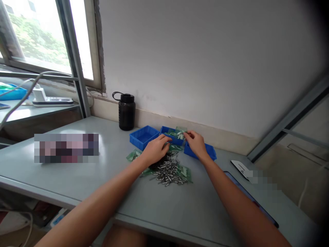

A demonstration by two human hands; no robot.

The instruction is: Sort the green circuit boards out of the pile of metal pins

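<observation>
My right hand [195, 142] pinches the edge of a small clear green plastic bag [181, 133] with small metal pieces in it, over the middle blue bin [172, 140]. My left hand [156, 149] hovers at the far side of a pile of slim silver pins that look like blind rivets [168, 171]. Its fingers are curved and apart from the thumb, with nothing visible between them. More green bags lie around the pile, one at its left [133, 155] and another at its right [185, 172]. My left hand hides part of the heap.
An open blue bin [144, 134] stands at the left, and another blue bin [211, 152] sits partly behind my right hand. A black bottle [126, 113] stands near the wall. At the right lie a white mouse-like object [239, 168] and a tablet [253, 199].
</observation>
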